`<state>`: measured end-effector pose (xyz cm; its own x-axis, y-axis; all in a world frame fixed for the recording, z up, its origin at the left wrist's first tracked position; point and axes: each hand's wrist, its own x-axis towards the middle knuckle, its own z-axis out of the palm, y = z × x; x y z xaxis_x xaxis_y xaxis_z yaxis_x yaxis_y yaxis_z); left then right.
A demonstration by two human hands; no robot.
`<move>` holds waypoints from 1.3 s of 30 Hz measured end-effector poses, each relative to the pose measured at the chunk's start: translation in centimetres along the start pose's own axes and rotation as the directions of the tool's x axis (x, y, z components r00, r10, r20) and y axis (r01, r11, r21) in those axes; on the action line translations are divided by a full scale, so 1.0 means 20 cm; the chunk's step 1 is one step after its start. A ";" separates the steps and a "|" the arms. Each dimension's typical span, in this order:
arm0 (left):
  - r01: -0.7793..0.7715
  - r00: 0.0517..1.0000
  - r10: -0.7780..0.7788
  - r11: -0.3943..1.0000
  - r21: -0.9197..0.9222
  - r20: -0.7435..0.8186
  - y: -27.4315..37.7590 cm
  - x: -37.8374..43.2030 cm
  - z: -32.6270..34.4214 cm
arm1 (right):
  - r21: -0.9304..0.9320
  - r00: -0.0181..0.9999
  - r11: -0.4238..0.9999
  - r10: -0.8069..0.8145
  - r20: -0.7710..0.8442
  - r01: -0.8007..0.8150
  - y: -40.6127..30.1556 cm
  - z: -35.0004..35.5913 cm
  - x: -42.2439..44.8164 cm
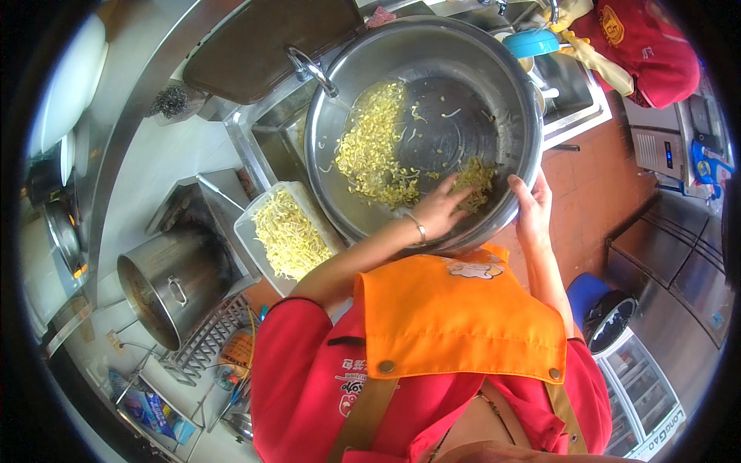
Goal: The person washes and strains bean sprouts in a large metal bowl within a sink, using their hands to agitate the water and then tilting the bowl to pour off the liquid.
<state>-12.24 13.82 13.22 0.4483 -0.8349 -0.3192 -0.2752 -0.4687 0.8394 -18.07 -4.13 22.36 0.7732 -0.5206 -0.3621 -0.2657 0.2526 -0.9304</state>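
Observation:
A large stainless steel basin [333, 75] rests over a sink in front of me, tilted my way. Wet bean sprouts [373, 150] form a long heap on its left side, with stray ones scattered over the bottom. My left hand [441, 211], a bracelet at its wrist, reaches inside with fingers spread against a darker clump of sprouts or hulls [479, 176] by the near right wall. My right hand [532, 202] grips the basin's rim on the right, thumb on top. Left of the basin stands a translucent plastic tub [246, 223] filled with bean sprouts [289, 234].
A curved faucet [312, 69] extends over the basin's left rim. At far right, a co-worker's gloved hand [602, 63] is near a blue bowl [531, 43] at another sink [570, 87]. A big metal pot [179, 283] lies at left. A lined bin [609, 318] stands behind my right arm.

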 end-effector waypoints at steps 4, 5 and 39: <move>0.033 0.974 0.073 0.892 0.451 -0.215 -0.38 0.04 -0.19 | 0.048 1.000 0.999 0.006 0.004 -0.006 0.01 -0.01 0.00; 0.178 0.943 -0.017 0.869 0.462 -0.332 -0.48 0.06 -0.27 | 0.045 1.000 0.999 0.016 -0.001 -0.016 0.01 -0.01 0.00; 0.064 0.985 -0.034 0.984 0.169 -0.171 -0.13 0.25 0.15 | 0.043 0.999 0.999 0.027 -0.030 -0.026 0.06 -0.01 -0.01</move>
<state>-11.79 9.95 8.18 0.5962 -0.7568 -0.2679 -0.3860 -0.5628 0.7309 -18.68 -3.83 21.40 0.7480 -0.5379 -0.3887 -0.2602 0.3010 -0.9174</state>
